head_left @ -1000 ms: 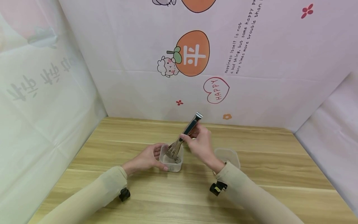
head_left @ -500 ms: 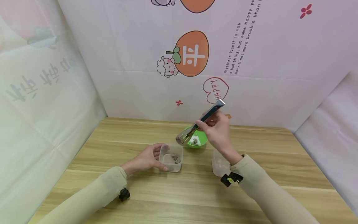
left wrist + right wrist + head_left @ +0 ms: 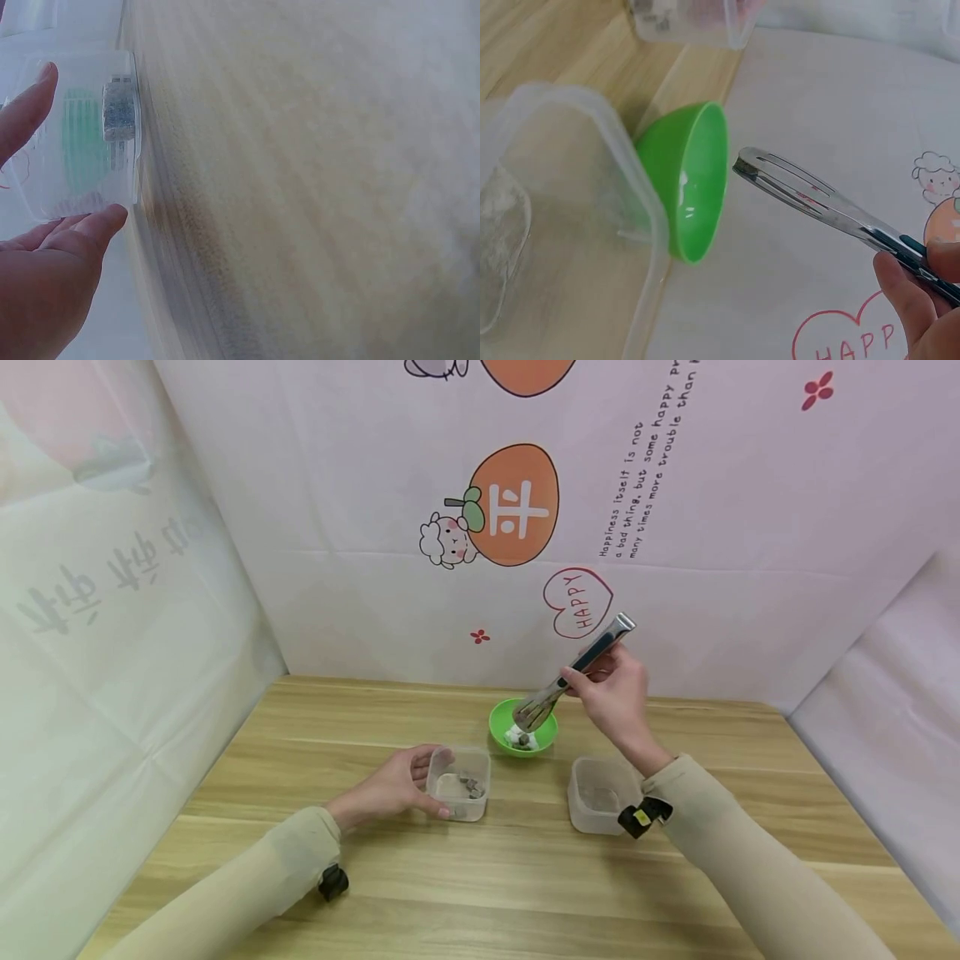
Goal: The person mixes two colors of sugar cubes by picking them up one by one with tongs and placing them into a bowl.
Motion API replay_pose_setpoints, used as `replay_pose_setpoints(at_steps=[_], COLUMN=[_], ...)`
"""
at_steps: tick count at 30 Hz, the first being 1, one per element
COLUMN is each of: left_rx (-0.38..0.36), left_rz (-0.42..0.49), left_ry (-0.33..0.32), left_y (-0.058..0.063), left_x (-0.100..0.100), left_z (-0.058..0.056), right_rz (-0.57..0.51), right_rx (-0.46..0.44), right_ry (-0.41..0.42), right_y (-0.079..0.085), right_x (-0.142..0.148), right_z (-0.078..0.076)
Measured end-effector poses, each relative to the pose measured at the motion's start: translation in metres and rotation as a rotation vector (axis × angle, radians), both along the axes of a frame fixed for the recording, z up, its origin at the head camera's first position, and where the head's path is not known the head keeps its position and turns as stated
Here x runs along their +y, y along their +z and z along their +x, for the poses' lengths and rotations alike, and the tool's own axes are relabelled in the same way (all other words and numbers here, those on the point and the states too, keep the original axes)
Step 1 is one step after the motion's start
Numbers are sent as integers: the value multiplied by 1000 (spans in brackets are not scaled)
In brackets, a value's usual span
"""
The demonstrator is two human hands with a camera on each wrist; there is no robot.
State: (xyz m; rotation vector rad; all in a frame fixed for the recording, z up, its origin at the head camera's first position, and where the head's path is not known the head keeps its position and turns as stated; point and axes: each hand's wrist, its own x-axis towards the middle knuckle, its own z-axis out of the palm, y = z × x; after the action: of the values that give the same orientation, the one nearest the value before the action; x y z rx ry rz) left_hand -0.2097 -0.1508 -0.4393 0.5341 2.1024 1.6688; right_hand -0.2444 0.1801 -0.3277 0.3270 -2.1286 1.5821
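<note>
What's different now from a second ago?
The right hand lifted the tongs out of the left clear box and carried them rightward, over the green bowl, without letting go. The left hand stayed at its box; the right clear box stayed put.

Beneath the left hand [image 3: 392,783] and right hand [image 3: 617,702] lies a yellow-brown wood-grained tabletop [image 3: 465,893]; beyond both, a white sheet wall [image 3: 360,593] printed with orange fruit [image 3: 517,550]; creased white sheeting [image 3: 127,693] leftward.
</note>
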Motion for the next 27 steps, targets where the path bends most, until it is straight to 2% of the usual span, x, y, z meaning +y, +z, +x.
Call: replay_pose_setpoints(at_steps=[7, 15, 21, 27], left_rx=[-5, -10, -17, -5], left_rz=[5, 5, 2, -5], left_ry=[2, -1, 2, -8], left_y=[0, 0, 1, 1], left_x=[0, 0, 0, -1], left_z=[0, 0, 0, 0], right_rz=[98, 199, 173, 152], right_rx=[-40, -34, -1, 27], right_ry=[-62, -98, -79, -12], right_y=[-9, -12, -6, 7], right_x=[8, 13, 12, -2], right_z=[-8, -12, -8, 6])
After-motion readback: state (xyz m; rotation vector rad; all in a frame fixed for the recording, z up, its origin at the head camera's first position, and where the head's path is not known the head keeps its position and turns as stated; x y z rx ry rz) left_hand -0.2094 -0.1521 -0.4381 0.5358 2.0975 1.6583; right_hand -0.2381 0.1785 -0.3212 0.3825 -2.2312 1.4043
